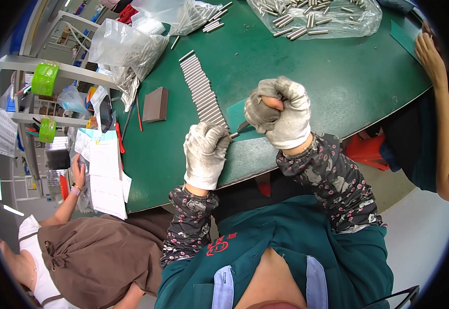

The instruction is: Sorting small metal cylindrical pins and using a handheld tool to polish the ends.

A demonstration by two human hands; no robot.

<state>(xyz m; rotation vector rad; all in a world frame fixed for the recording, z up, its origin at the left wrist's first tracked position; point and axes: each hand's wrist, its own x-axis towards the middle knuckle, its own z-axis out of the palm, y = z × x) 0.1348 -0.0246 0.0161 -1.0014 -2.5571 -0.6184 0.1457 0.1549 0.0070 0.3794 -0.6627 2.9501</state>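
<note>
Both my hands wear greyish-white gloves, and the right glove leaves a thumb or fingertip bare. My left hand (205,152) is closed at the near end of a row of metal pins (202,88). A short metal pin (234,135) sticks out from its fingers on the right. To the right, my right hand (282,110) makes a fist round a small tool (243,126); only a narrow dark end shows, close to the pin's tip. The tool's handle is hidden in the glove. Beneath it lies a green sheet (238,110) on the green table (265,56).
A brown block (156,104) stands left of the row. Plastic bags of pins (129,46) sit at the back left; an open bag (317,20) spreads at the back. Papers (106,170) lie left. Co-workers' hands show at left (78,174) and right (430,56).
</note>
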